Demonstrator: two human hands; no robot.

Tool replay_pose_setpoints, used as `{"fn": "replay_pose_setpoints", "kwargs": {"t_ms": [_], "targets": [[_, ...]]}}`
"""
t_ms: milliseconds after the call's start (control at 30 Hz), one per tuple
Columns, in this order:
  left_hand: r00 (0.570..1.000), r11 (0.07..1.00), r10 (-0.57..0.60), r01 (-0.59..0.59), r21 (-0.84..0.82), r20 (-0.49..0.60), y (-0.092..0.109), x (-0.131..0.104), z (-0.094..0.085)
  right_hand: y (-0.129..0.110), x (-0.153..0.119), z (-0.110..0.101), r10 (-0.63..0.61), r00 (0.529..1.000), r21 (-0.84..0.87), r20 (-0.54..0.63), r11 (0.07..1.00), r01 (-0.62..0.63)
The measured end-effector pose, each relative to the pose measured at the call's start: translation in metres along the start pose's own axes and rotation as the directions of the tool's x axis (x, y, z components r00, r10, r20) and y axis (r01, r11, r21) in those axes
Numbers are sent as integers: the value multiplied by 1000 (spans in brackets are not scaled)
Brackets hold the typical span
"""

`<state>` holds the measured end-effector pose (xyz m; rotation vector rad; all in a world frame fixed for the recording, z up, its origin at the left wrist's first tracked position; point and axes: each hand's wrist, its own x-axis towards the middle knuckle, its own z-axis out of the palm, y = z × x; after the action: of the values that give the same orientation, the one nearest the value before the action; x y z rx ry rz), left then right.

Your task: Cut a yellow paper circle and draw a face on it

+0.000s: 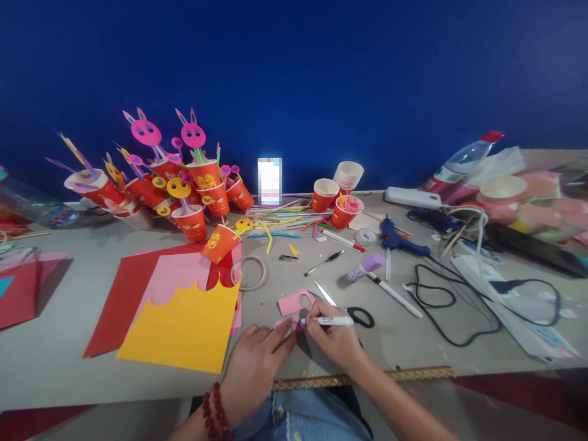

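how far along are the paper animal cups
Looks done: several red cups bear faces with eyes, like the pink rabbits.
In hand: the left hand steadies a small pink piece, the right holding a marker to it.
Probably left: finishing that loose piece; the stacked cups show no faces either.

Pink piece (pixel 297 325) partly hidden under left hand (pixel 257 364), scissors (pixel 361 316) partly covered by right hand (pixel 337 343), right forearm (pixel 404 398) cut off by the bottom edge, phone (pixel 269 182) screen pixelated, marker (pixel 337 321) lettering too small to read, left-edge bottle (pixel 43 205) blurred and cut off
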<state>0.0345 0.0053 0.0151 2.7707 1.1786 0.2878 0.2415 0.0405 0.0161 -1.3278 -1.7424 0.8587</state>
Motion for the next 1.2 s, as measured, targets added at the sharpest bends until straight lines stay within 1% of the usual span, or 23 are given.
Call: {"fn": "replay_pose_setpoints", "kwargs": {"t_ms": [133,467,633,767,867,1067,1200], "targets": [[1000,1000,-8,8,3,18,0,1,1,0,0,0,-14,1000,-6,-7,1000,14],[1000,1000,-6,6,3,9,0,-1,0,3,-2,0,-2,1000,7,-16,1000,2],[1000,1000,2,-2,-5,-7,-1,0,1,2,-2,-2,-13,999,42,-48,999,15],[1000,1000,2,-2,-11,-13,-1,0,1,3,-2,-1,-51,999,14,10,999,51],[1000,1000,-6,6,-5,-19,0,0,0,4,-2,0,-76,997,-37,23,996,77],[1000,1000,-9,9,-18,-8,1,0,-1,4,-2,1,-54,997,-61,59,996,58],[1000,1000,-10,10,-4,-6,1,1,-1,4,-2,1,-51,997,-59,63,997,55]]}}
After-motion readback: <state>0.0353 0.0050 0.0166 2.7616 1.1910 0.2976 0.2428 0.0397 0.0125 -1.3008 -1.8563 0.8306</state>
